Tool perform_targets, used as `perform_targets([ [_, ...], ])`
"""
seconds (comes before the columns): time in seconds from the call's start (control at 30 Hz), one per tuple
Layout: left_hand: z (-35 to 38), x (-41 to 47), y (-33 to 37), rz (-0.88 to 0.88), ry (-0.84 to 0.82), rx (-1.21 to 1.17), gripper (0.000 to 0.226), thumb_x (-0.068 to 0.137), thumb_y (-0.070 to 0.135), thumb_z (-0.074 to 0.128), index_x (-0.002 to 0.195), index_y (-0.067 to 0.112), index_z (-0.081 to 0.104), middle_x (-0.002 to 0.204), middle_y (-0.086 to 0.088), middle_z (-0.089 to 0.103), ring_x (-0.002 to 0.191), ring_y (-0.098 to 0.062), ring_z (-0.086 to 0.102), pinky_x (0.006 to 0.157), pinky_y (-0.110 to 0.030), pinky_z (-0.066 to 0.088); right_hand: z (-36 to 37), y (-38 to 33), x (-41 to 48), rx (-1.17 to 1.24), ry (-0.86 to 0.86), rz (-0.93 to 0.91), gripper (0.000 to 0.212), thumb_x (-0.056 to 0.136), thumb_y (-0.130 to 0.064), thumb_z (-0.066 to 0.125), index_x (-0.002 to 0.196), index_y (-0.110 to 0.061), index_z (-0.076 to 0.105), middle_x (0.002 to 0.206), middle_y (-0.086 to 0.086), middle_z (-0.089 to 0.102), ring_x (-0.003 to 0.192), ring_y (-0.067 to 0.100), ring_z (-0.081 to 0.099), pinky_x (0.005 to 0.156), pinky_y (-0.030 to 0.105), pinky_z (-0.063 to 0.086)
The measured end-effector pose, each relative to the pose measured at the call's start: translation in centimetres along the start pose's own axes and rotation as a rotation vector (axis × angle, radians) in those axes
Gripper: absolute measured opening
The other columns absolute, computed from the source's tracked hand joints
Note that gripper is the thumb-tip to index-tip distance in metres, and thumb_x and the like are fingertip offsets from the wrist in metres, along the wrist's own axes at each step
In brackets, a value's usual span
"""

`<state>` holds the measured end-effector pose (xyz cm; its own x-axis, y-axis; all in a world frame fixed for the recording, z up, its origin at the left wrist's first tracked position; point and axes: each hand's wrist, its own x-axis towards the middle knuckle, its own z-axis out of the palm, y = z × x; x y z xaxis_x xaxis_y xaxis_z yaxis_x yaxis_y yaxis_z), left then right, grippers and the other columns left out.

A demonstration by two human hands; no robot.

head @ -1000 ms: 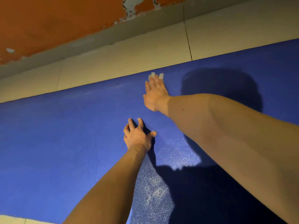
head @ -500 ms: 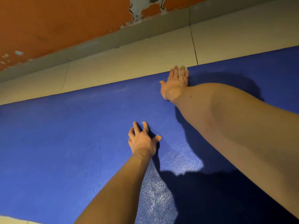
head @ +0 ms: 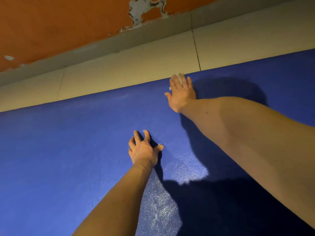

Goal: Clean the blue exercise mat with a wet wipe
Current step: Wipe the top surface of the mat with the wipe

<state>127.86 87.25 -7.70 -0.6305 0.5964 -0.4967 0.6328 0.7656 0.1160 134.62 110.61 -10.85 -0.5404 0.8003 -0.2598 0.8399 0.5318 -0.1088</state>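
- R hand (head: 181, 92) has swept from mid-mat out to the far edge over the last sec. L hand (head: 144, 149) hasn't budged.
- R hand: flat, fingers straight and a bit fanned, pressing the wet wipe (head: 179, 77) onto the mat. Only white scraps show past the fingertips; the rest is hidden under the palm.
- L hand: fingers spread and arched, tips braced on the mat, holding nothing. It sits nearer the body, left of the R hand, well apart.
- Blue exercise mat (head: 68, 150) lies flat on the floor (head: 119, 68) under both hands, far edge right at the R fingertips.
- Handling, my read: the wipe is light, limp and damp, so it'll prob bunch. Keep flat palm pressure; pinch a corner to refold.
- Mat looks soft, textured and grippy, and the edge may creep, so the L brace makes sense.
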Motion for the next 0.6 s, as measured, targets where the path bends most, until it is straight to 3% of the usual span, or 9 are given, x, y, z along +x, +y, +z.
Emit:
perform_targets([
  [0.1,0.0,0.0,0.0,-0.002,-0.002,0.002,0.084,0.09,0.061,0.059,0.158,0.035,0.016,0.166,0.0,-0.011,0.15,-0.03,-0.003,0.122,-0.048,0.016,-0.5,3.5,0.1,0.047,0.022,0.244,0.076,0.105,-0.056,0.019,0.161,-0.009,-0.001,0.169,0.008,-0.008,0.154,0.033,-0.014,0.125,0.048,-0.009],
  [0.23,0.2,-0.1,0.0,0.002,0.007,0.023,0.085,0.09,0.062,0.058,0.158,0.036,0.014,0.167,-0.001,-0.01,0.15,-0.03,-0.002,0.121,-0.048,0.016,-0.9,2.7,-0.4,0.063,0.009,0.321,0.08,0.105,-0.055,0.021,0.16,-0.002,0.0,0.168,0.016,-0.006,0.154,0.038,-0.013,0.125,0.049,-0.005],
  [0.3,0.3,0.0,0.0,0.001,0.01,0.018,0.084,0.09,0.063,0.058,0.157,0.036,0.015,0.167,0.0,-0.01,0.15,-0.03,-0.002,0.121,-0.048,0.016,-0.7,0.3,-1.2,0.056,0.003,0.22,0.076,0.107,-0.05,0.02,0.159,0.002,0.0,0.168,0.019,-0.006,0.153,0.04,-0.012,0.125,0.05,-0.001],
  [0.47,0.1,0.1,0.2,-0.012,-0.008,0.028,0.086,0.089,0.063,0.059,0.158,0.036,0.015,0.167,0.0,-0.01,0.15,-0.029,-0.002,0.12,-0.047,0.018,1.6,-5.1,-4.6,0.013,-0.04,-0.24,0.068,0.11,-0.04,0.02,0.159,0.001,-0.005,0.166,0.018,-0.019,0.153,0.034,-0.02,0.125,0.048,-0.004],
  [0.53,0.0,0.2,0.2,-0.016,-0.015,0.027,0.087,0.089,0.063,0.059,0.158,0.036,0.014,0.167,0.0,-0.01,0.15,-0.028,-0.002,0.12,-0.048,0.019,1.6,-4.1,-4.8,-0.019,-0.01,-0.268,0.068,0.11,-0.041,0.019,0.159,-0.002,-0.007,0.167,0.013,-0.018,0.154,0.029,-0.019,0.126,0.045,-0.004],
  [0.6,0.0,0.2,0.1,-0.014,-0.017,0.025,0.087,0.089,0.063,0.059,0.158,0.036,0.013,0.167,0.001,-0.01,0.15,-0.028,-0.002,0.12,-0.048,0.019,1.0,-1.2,-4.2,-0.055,0.035,-0.173,0.069,0.109,-0.042,0.017,0.158,-0.001,-0.009,0.167,0.013,-0.017,0.154,0.029,-0.018,0.126,0.046,-0.004],
])
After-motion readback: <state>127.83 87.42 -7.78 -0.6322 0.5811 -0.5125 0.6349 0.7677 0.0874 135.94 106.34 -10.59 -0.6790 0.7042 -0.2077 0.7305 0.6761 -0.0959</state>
